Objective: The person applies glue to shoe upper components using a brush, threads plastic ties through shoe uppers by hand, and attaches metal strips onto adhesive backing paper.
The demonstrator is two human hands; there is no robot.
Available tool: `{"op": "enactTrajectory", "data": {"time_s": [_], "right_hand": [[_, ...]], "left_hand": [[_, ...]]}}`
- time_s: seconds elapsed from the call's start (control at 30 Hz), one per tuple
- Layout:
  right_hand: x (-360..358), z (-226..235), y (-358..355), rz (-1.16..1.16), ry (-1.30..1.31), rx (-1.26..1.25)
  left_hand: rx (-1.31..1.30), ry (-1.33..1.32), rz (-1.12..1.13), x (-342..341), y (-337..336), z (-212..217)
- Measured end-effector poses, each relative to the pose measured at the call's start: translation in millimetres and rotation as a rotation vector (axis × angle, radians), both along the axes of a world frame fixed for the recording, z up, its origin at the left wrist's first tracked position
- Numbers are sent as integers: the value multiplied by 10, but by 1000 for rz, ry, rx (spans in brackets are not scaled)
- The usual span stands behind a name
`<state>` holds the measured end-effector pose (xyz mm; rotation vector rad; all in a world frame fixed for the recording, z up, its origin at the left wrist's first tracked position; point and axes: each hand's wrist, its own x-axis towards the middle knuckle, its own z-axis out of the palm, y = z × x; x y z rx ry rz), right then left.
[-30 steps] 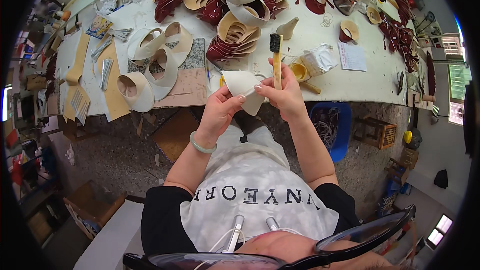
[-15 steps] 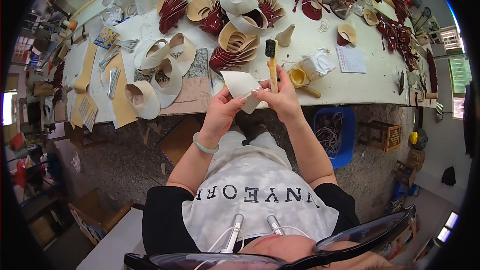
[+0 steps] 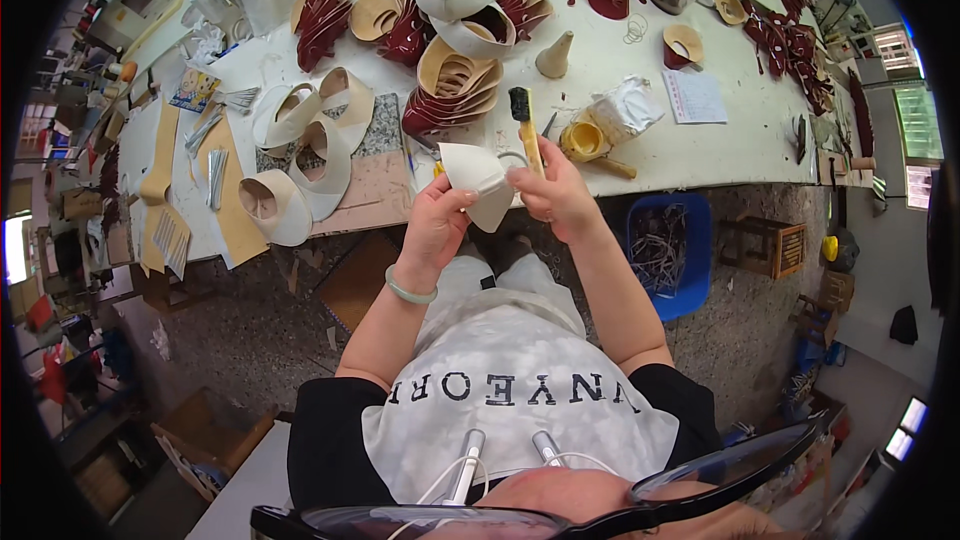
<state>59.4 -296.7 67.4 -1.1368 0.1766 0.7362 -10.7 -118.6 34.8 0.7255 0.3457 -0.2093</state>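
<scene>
Leaning farther left than half a second ago, the black-bristled brush point(image 3: 528, 137) has also dipped nearer the wearer. Its handle sits in the curled right hand point(image 3: 560, 195), whose thumb and fingertips meet the right edge of the folded white piece point(image 3: 478, 180). On the other side, the left hand point(image 3: 440, 220) pinches that piece between thumb and fingers; it is held up at the table's near edge. This looks like aligning or pressing the piece's edge, with the brush merely parked in the grip. Next would call for a steady left pinch and freer right fingertips.

Beyond, the white table point(image 3: 740, 160) carries an open yellow jar point(image 3: 582, 142), a pale cone point(image 3: 555, 55), nested dark red pieces point(image 3: 455, 95) and, to the left, pale rings point(image 3: 275, 205). Below stand a blue bin point(image 3: 697, 250) and a wooden crate point(image 3: 785, 250) on speckled floor point(image 3: 250, 340).
</scene>
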Motion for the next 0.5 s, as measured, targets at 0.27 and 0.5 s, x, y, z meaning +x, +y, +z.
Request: {"op": "enactTrajectory", "data": {"time_s": [0.27,0.5], "right_hand": [[-81,-124,-46,-53,-221,-4],[-101,-700,-454,-223,-334,-262]], "left_hand": [[-380,71,-77,97,-11,62],[-221,50,-44,3,-7,-192]]}}
